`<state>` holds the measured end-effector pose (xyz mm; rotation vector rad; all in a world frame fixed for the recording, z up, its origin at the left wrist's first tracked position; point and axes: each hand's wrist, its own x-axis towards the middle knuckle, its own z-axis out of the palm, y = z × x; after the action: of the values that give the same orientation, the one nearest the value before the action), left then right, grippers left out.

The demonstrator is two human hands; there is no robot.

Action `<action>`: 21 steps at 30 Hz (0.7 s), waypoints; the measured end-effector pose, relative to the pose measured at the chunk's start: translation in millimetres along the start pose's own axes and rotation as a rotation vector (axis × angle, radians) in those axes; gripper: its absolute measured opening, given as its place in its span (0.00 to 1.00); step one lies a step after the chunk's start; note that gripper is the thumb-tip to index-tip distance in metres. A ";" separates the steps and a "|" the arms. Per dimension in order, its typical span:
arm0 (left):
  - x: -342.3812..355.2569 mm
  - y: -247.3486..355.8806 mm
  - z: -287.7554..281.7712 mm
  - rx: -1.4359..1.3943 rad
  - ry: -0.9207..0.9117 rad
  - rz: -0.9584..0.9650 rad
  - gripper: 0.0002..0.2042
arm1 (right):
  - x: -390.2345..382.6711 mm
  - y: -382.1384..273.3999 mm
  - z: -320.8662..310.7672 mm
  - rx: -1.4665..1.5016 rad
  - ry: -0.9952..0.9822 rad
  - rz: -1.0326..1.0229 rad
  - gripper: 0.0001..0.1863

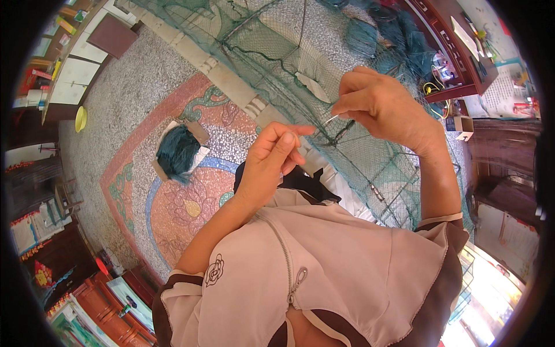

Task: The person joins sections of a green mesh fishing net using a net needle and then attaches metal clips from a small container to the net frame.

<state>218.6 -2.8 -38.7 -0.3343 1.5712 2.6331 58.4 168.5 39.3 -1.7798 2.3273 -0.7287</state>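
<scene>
My right hand point(378, 110) is raised over a green fishing net point(289, 75), with thumb and fingers pinched together. A thin shiny needle-like tool point(331, 120) sticks out from that pinch toward my other hand. Just left of its tip is my left hand point(274, 151), thumb pressed against the curled fingers and the index finger pointing right. Whatever lies in the left pinch, perhaps a thread, is too fine to make out. Dark frame bars and cords point(332, 140) cross the netting right below the two hands.
A bundle of dark teal fibre point(178, 151) lies on a piece of cardboard on the patterned floor point(196, 202). More teal netting point(399, 40) is heaped at the far right, beside a reddish-brown cabinet point(451, 52). A yellow basin point(81, 118) stands at the left.
</scene>
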 end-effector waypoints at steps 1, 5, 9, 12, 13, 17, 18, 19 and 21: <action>0.9 -0.2 0.2 -0.011 -0.001 0.018 0.10 | 0.0 0.1 0.9 -0.002 0.003 -0.003 0.03; 0.0 -2.7 -1.9 -0.006 -0.016 0.029 0.10 | -0.2 1.4 5.1 0.072 -0.008 0.018 0.06; -1.4 -4.8 -4.3 -0.060 0.013 -0.021 0.10 | 2.7 -1.7 7.6 0.137 -0.041 0.047 0.08; -3.4 -11.8 -10.0 -0.176 0.065 -0.079 0.09 | 7.7 -12.7 12.0 0.331 -0.039 0.106 0.08; -4.0 -14.8 -10.7 -0.275 0.094 -0.120 0.08 | 8.3 -15.6 16.0 0.328 -0.038 0.108 0.08; -4.5 -21.4 -13.6 -0.501 0.080 -0.185 0.06 | 10.3 -26.5 37.3 0.344 0.014 0.057 0.06; -4.1 -25.3 -15.7 -0.548 0.046 -0.185 0.06 | 10.3 -28.1 40.0 0.317 -0.020 0.101 0.06; -4.3 -26.9 -17.6 -0.593 0.014 -0.182 0.05 | 10.9 -27.7 42.4 0.317 -0.021 0.096 0.06; -5.0 -27.1 -18.1 -0.573 0.017 -0.173 0.05 | 12.3 -27.6 45.9 0.264 -0.015 0.046 0.06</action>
<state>230.6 -5.3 -69.3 -0.4896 0.7146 2.8837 96.2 138.0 13.6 -1.6074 2.1376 -0.9605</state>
